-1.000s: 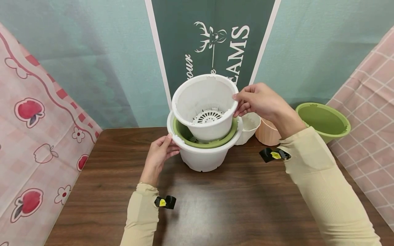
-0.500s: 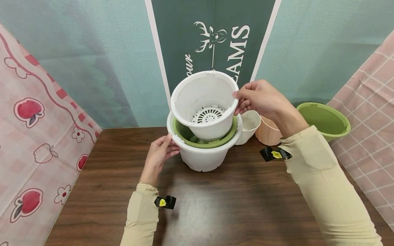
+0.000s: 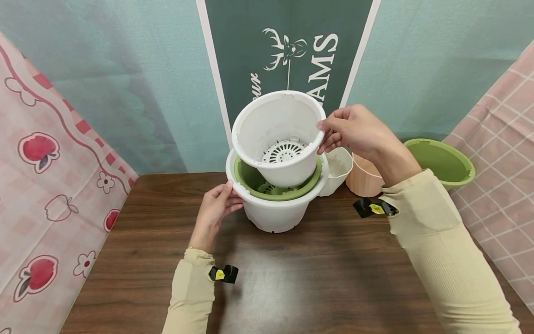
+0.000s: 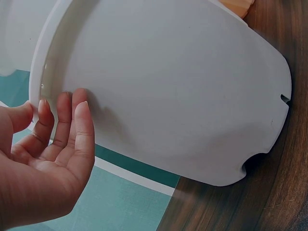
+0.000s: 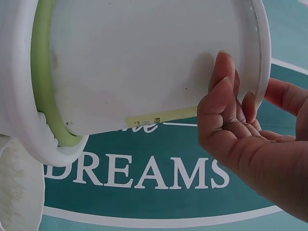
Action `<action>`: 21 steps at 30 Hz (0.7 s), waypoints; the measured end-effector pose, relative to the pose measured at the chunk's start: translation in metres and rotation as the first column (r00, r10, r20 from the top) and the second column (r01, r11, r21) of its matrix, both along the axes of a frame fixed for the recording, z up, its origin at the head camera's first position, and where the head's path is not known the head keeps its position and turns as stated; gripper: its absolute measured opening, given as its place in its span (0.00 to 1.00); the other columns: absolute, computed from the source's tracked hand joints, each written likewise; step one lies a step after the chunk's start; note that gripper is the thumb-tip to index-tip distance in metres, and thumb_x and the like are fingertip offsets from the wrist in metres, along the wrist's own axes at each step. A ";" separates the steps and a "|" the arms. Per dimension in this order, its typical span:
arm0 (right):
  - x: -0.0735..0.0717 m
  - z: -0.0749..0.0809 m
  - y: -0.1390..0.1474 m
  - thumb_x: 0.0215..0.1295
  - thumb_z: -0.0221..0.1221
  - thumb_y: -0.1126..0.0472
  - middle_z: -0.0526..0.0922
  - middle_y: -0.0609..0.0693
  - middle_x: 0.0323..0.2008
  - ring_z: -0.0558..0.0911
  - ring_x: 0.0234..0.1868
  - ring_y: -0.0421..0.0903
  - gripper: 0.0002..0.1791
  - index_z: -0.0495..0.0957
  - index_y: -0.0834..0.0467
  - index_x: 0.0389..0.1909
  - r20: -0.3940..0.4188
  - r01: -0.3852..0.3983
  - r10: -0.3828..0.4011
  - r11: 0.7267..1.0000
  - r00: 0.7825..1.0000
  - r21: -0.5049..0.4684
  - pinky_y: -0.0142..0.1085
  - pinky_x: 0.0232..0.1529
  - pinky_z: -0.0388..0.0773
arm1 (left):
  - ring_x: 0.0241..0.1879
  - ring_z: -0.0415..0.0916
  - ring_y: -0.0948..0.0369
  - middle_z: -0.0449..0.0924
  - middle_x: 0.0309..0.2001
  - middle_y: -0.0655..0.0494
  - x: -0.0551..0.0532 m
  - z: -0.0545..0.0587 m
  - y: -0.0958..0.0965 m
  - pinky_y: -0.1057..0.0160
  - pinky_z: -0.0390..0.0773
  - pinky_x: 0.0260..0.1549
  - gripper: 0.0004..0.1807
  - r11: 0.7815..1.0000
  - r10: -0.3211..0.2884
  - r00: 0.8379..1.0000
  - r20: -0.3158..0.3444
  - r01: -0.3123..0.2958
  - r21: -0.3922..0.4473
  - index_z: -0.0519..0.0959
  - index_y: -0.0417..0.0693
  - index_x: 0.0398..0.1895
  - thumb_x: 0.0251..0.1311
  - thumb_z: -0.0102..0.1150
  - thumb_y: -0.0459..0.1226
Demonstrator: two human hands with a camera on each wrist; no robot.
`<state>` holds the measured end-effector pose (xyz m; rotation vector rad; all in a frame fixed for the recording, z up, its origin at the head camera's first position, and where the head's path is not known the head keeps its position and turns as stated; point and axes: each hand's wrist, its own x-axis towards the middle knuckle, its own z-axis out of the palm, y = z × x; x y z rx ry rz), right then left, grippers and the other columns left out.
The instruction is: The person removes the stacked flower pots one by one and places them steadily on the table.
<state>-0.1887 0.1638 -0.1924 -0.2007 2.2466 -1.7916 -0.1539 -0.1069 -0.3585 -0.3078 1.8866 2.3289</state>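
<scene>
A brown wooden table (image 3: 267,283) bears the large white pot (image 3: 275,215), a green pot (image 3: 250,175) nested inside it. Above the large white pot tilts a smaller white pot (image 3: 277,130), its right rim pinched by the right hand (image 3: 356,130). The left hand (image 3: 213,206) pinches the large white pot's left rim. Right of that pot are a pale planter (image 3: 335,172) and a peach pot (image 3: 362,180).
</scene>
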 end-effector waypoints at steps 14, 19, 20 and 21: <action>0.003 0.002 0.002 0.65 0.49 0.69 0.80 0.59 0.21 0.82 0.22 0.48 0.08 0.69 0.74 0.34 -0.014 0.019 -0.020 1.000 1.000 -0.020 0.37 0.28 0.81 | 0.28 0.79 0.60 0.78 0.25 0.53 0.000 -0.001 0.000 0.63 0.81 0.32 0.15 1.000 -0.004 1.000 -0.016 0.004 0.012 0.73 0.40 0.28 0.67 0.45 0.41; 0.004 0.003 0.003 0.65 0.49 0.69 0.80 0.59 0.21 0.82 0.22 0.49 0.09 0.70 0.73 0.33 -0.024 0.028 -0.028 0.999 0.999 -0.019 0.37 0.28 0.80 | 0.28 0.79 0.60 0.78 0.25 0.53 0.000 -0.002 0.000 0.63 0.81 0.32 0.14 1.000 0.001 1.000 -0.017 -0.001 0.015 0.73 0.40 0.28 0.67 0.45 0.40; 0.005 0.004 0.004 0.65 0.49 0.68 0.80 0.59 0.21 0.82 0.22 0.49 0.09 0.71 0.73 0.33 -0.026 0.030 -0.031 0.999 0.999 -0.017 0.37 0.28 0.80 | 0.28 0.79 0.60 0.78 0.25 0.53 -0.001 -0.002 0.000 0.63 0.81 0.31 0.14 1.000 0.003 1.000 -0.016 -0.003 0.017 0.73 0.40 0.28 0.67 0.45 0.40; 0.005 0.004 0.004 0.64 0.49 0.68 0.80 0.59 0.21 0.82 0.22 0.49 0.08 0.71 0.73 0.32 -0.028 0.033 -0.034 0.999 0.999 -0.018 0.36 0.28 0.80 | 0.28 0.79 0.60 0.78 0.25 0.53 -0.001 -0.002 0.000 0.63 0.81 0.31 0.14 1.000 0.002 1.000 -0.019 -0.002 0.018 0.73 0.40 0.28 0.67 0.45 0.40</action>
